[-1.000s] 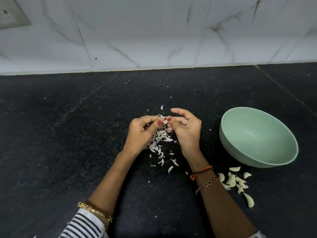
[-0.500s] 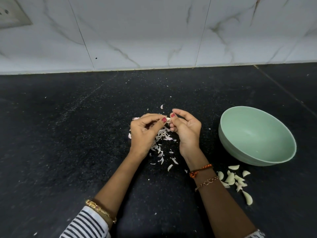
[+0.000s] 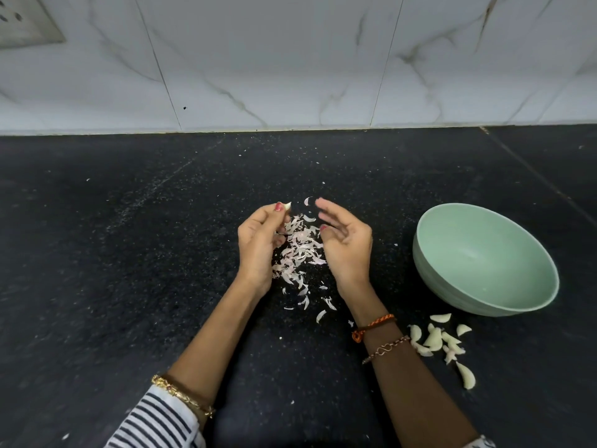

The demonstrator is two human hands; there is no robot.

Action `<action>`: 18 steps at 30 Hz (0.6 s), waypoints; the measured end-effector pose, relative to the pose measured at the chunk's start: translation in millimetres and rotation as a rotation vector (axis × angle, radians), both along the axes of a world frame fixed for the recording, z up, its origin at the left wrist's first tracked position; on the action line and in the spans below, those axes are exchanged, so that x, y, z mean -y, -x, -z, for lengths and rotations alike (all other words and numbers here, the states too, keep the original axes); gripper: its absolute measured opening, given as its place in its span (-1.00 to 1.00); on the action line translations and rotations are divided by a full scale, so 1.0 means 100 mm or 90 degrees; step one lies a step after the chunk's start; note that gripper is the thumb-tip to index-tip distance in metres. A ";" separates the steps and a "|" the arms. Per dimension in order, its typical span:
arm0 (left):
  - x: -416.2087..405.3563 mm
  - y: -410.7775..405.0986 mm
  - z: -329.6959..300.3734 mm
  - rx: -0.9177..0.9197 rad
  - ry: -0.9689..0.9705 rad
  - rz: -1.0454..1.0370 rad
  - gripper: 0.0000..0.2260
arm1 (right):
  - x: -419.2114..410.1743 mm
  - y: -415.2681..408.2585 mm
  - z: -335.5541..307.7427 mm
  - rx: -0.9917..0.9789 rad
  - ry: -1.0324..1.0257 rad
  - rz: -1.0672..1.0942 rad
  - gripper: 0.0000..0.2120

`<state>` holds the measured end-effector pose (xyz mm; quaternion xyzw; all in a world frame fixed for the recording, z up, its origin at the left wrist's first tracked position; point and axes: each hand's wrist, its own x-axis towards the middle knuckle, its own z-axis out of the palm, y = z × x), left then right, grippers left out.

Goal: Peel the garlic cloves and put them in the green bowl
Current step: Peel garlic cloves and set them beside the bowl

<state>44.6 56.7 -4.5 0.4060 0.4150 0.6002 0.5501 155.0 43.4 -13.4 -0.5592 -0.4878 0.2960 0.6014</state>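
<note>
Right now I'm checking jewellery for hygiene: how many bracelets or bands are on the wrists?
3. A gold bracelet on the left wrist beside the striped sleeve; an orange thread band and a copper chain bracelet on the right wrist. The sleeve may hide more.

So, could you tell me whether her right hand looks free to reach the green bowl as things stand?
Probably yes. The right hand is open and holds nothing, and the counter between it and the green bowl is bare apart from a few flecks. The left hand pinches the clove.
</note>
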 end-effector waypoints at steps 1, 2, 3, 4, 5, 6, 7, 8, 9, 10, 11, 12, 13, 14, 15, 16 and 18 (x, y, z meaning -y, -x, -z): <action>0.01 0.00 0.01 -0.031 -0.015 0.000 -0.84 | 0.01 0.01 -0.02 -0.025 -0.013 -0.008 -0.65; 0.01 -0.01 0.01 -0.061 -0.032 0.005 -0.85 | 0.02 0.02 -0.03 -0.049 -0.027 -0.021 -0.70; 0.01 -0.02 0.02 -0.089 -0.050 0.013 -0.86 | 0.03 0.02 -0.04 -0.070 -0.040 -0.040 -0.75; 0.02 -0.02 0.03 -0.114 -0.068 0.022 -0.87 | 0.04 0.03 -0.05 -0.090 -0.049 -0.060 -0.78; 0.01 -0.02 0.04 -0.138 -0.086 0.029 -0.87 | 0.04 0.03 -0.06 -0.104 -0.055 -0.076 -0.81; 0.01 -0.01 0.06 -0.158 -0.102 0.033 -0.87 | 0.04 0.04 -0.06 -0.113 -0.061 -0.085 -0.83; 0.00 0.00 0.08 -0.174 -0.117 0.038 -0.88 | 0.04 0.04 -0.05 -0.116 -0.070 -0.090 -0.84; -0.01 0.01 0.10 -0.187 -0.130 0.048 -0.87 | 0.03 0.04 -0.04 -0.115 -0.080 -0.091 -0.86; -0.02 0.01 0.11 -0.200 -0.144 0.057 -0.87 | 0.03 0.03 -0.03 -0.112 -0.088 -0.091 -0.87; -0.02 0.00 0.12 -0.209 -0.152 0.061 -0.86 | 0.02 0.02 -0.02 -0.108 -0.091 -0.090 -0.88; -0.02 0.00 0.12 -0.211 -0.151 0.061 -0.84 | 0.02 0.01 -0.01 -0.105 -0.090 -0.087 -0.88; -0.01 -0.01 0.12 -0.202 -0.138 0.059 -0.81 | 0.02 0.01 -0.01 -0.104 -0.086 -0.084 -0.88; -0.01 -0.02 0.11 -0.192 -0.121 0.056 -0.79 | 0.02 0.01 -0.01 -0.101 -0.082 -0.080 -0.88; 0.00 -0.03 0.11 -0.192 -0.112 0.049 -0.77 | 0.02 0.02 -0.01 -0.095 -0.078 -0.074 -0.88; 0.00 -0.04 0.11 -0.206 -0.111 0.035 -0.75 | 0.02 0.03 -0.01 -0.085 -0.073 -0.066 -0.89; 0.00 -0.04 0.12 -0.230 -0.114 0.016 -0.72 | 0.02 0.03 -0.01 -0.073 -0.065 -0.053 -0.90; 0.00 -0.02 0.13 -0.285 -0.129 -0.026 -0.65 | 0.02 0.03 0.01 -0.063 -0.050 -0.032 -0.90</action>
